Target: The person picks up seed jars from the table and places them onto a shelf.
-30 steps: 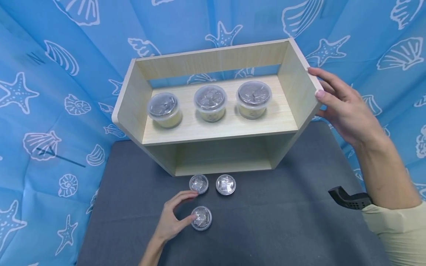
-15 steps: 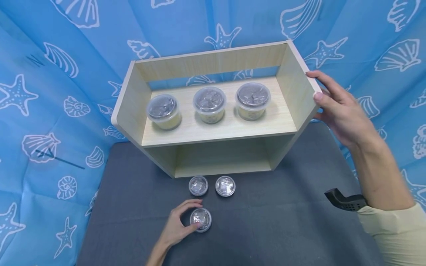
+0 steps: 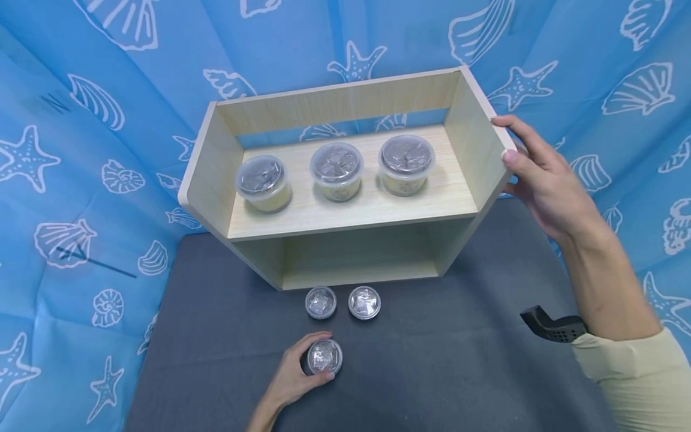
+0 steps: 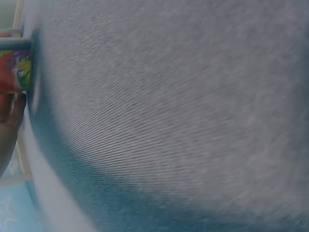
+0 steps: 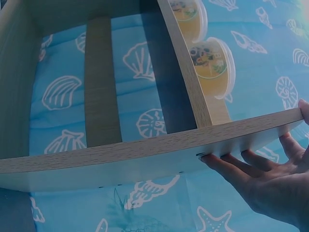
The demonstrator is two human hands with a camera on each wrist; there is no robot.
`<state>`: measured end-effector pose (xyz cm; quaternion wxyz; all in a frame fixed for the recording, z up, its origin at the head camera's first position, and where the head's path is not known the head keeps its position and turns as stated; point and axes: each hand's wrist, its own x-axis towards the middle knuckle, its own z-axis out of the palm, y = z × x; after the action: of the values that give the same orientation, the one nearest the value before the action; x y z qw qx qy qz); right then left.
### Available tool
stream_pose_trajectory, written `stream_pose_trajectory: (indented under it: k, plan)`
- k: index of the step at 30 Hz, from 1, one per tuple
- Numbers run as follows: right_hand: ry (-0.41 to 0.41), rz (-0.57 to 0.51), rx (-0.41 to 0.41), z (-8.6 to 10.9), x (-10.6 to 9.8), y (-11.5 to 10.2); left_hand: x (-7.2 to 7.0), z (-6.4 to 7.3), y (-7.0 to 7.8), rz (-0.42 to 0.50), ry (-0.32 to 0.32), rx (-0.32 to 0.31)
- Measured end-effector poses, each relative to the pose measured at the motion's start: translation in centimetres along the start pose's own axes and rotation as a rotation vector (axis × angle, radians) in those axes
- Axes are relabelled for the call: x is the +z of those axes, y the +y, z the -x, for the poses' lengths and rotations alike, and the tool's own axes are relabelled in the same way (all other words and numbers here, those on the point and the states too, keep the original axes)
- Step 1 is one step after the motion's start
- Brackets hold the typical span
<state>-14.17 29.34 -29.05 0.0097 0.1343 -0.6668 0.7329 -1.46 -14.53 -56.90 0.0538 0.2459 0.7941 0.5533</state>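
My left hand [image 3: 291, 375] grips a small round tub [image 3: 324, 356] with a shiny, see-through lid, thumb on the near side and fingers on the far side. It stands on the dark cloth. In the left wrist view the tub's colourful side [image 4: 15, 70] shows at the left edge. My right hand [image 3: 547, 183] holds the right side panel of a pale wooden shelf [image 3: 345, 217]; in the right wrist view several fingertips [image 5: 212, 158] touch the panel's outer face. Two similar tubs, one left [image 3: 321, 302] and one right [image 3: 364, 302], stand before the shelf.
On the upper board are three bigger lidded tubs: left [image 3: 263, 183], middle [image 3: 337, 171] and right [image 3: 406, 165]. Under that board is an open lower compartment [image 3: 358, 258]. Blue curtain [image 3: 97, 198] with white shells hangs behind and beside the dark-covered table [image 3: 448, 354].
My left hand has moved from beside the near tub and the left small tub to close round the near tub. The right hand stays at the shelf's side; the view has shifted slightly.
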Motion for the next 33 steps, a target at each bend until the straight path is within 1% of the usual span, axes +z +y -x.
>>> stream_pose_trajectory:
  k: [1, 3, 6, 9, 13, 18, 22, 24, 29, 33]
  plan:
    - [0.002, 0.003, 0.001, 0.0, 0.0, 0.0, 0.1, 0.2, -0.6, -0.001, -0.003, -0.004]
    - [0.009, 0.01, 0.001, 0.0, 0.1, -0.1, 0.3, 0.5, -1.1, 0.001, -0.009, -0.022]
    - [0.018, 0.018, -0.001, 0.0, 0.1, 0.0, 0.3, 0.7, -1.3, 0.007, -0.019, -0.057]
    - [0.024, 0.021, -0.006, 0.0, 0.2, 0.1, 0.3, 0.7, -1.1, -0.014, -0.019, -0.055]
    - [0.028, 0.024, -0.014, 0.0, 0.2, 0.2, 0.4, 0.5, -0.2, -0.028, -0.004, -0.038]
    - [0.043, 0.024, -0.024, 0.1, 0.3, 0.3, 0.2, 0.1, 1.6, -0.006, -0.004, -0.074]
    - [0.047, 0.02, -0.028, 0.1, 0.3, 0.3, 0.0, -0.1, 2.4, 0.012, -0.003, -0.096]
    - [0.049, 0.019, -0.028, 0.0, 0.3, 0.3, 0.0, -0.1, 2.5, 0.011, 0.004, -0.083]
    - [0.055, 0.022, -0.024, 0.0, 0.3, 0.4, -0.2, -0.2, 2.7, -0.005, 0.018, -0.028]
    - [0.058, 0.021, -0.021, 0.0, 0.3, 0.5, -0.4, -0.4, 3.1, -0.009, 0.016, -0.018]
